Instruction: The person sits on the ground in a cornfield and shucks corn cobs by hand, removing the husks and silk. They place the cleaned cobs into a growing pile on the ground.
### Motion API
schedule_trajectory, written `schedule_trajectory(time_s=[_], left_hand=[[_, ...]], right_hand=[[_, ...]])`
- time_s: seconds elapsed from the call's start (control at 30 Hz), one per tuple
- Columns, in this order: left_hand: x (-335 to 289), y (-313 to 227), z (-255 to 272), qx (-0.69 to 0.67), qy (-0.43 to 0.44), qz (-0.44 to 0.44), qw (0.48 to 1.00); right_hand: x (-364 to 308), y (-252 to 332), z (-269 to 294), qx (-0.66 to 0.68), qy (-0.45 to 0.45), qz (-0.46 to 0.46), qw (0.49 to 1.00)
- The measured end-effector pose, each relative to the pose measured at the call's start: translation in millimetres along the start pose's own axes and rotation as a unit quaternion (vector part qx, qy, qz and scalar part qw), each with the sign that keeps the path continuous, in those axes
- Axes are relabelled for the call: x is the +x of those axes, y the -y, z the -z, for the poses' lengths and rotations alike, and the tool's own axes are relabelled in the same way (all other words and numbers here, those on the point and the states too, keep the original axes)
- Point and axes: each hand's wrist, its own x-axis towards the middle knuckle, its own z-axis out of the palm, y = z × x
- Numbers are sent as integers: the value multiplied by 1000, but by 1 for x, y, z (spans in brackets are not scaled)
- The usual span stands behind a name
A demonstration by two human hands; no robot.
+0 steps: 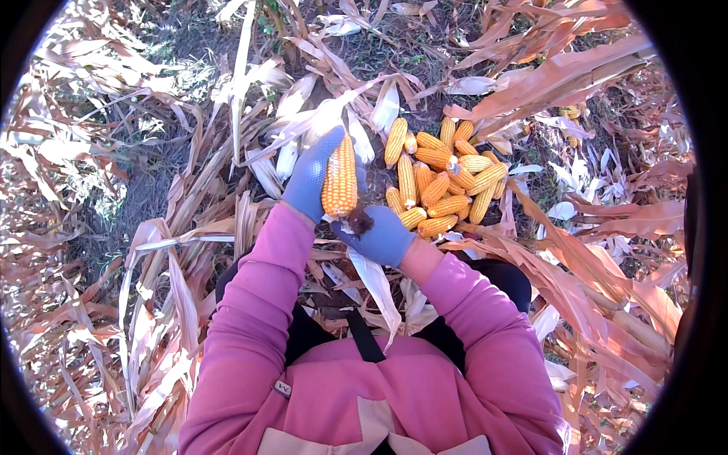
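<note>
An ear of corn point(340, 182), yellow and bare of husk along its visible side, is gripped in my left hand point(307, 180), which wears a blue-grey glove. The ear stands nearly lengthwise, its lower end pointing toward me. At that end my right hand point(387, 236), gloved the same way, is closed with its fingers curled beside a tuft of dark brown corn silk point(359, 221). From under the right hand hangs a pale strip of corn husk point(375, 288). The right fingertips are partly hidden by the silk and the ear.
A heap of husked corn ears point(447, 178) lies on the ground just beyond my right hand. More ears point(572, 121) lie farther right. Dry stalks and leaves point(174, 265) cover the ground on both sides, with pale husks point(288, 159) behind my left hand. My bent knees point(504, 282) flank the work.
</note>
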Motion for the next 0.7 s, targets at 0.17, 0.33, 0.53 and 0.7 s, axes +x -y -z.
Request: schedule_trajectory(time_s=[0.17, 0.33, 0.53, 0.7], left_hand=[[16, -9, 22, -71, -88, -207, 972], [26, -23, 42, -113, -179, -258, 943], [24, -15, 36, -142, -138, -255, 947], [25, -2, 36, -106, -119, -202, 966]], right_hand=[[-23, 15, -16, -4, 13, 48, 999], [-27, -28, -59, -112, 61, 60, 990], [-50, -57, -114, -92, 280, -23, 955], [-45, -24, -132, -54, 406, 81, 909]])
